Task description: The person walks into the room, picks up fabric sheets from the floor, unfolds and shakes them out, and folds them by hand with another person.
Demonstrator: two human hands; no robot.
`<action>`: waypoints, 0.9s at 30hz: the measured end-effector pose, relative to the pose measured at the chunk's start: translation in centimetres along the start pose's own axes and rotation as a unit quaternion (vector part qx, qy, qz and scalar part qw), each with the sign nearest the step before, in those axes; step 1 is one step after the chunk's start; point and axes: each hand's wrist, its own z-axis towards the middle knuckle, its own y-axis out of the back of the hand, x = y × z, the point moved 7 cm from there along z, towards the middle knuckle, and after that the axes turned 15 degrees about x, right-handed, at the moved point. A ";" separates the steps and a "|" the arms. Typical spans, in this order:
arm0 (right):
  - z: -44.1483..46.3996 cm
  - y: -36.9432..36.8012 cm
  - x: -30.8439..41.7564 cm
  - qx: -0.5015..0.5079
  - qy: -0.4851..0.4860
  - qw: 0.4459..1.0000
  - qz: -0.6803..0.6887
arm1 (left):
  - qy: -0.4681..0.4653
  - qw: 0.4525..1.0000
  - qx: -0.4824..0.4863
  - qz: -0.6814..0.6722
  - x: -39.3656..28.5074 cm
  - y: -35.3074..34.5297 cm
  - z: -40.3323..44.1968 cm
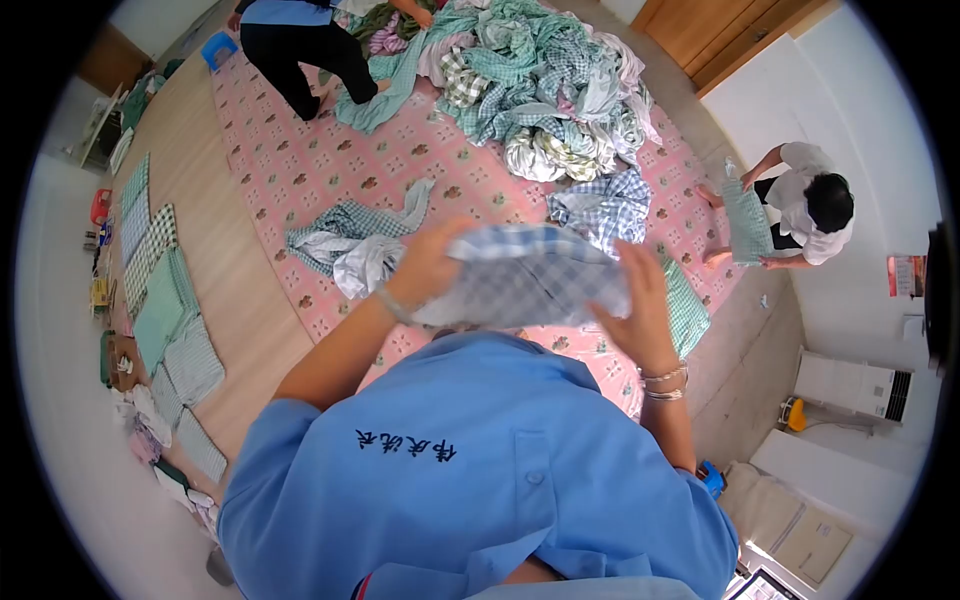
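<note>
In front of my chest, a folded blue-and-white checked cloth is held up, its layers slightly blurred. My left hand grips its left end, fingers curled round the edge. At the opposite end, my right hand has the cloth between thumb and fingers. Beyond it on the pink mat lies a crumpled blue checked cloth. A green checked cloth and a white cloth lie loosely bunched to the left. Near my right forearm is a flatter green checked cloth.
A big heap of checked cloths covers the far part of the pink patterned mat. One person stands at the far left; another person sits at right with a green cloth. Folded cloths line the left floor.
</note>
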 end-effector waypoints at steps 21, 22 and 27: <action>-14.4 22.2 -0.3 -0.480 0.181 0.806 0.296 | -0.087 0.988 0.103 0.073 4.2 -9.4 -0.7; -18.5 24.6 0.0 -0.486 0.084 0.865 0.095 | -0.085 0.988 0.103 0.073 4.8 -9.0 -0.9; -25.3 26.4 0.3 -0.497 -0.138 0.800 -0.308 | -0.018 0.997 -0.037 0.067 11.2 -5.1 -1.7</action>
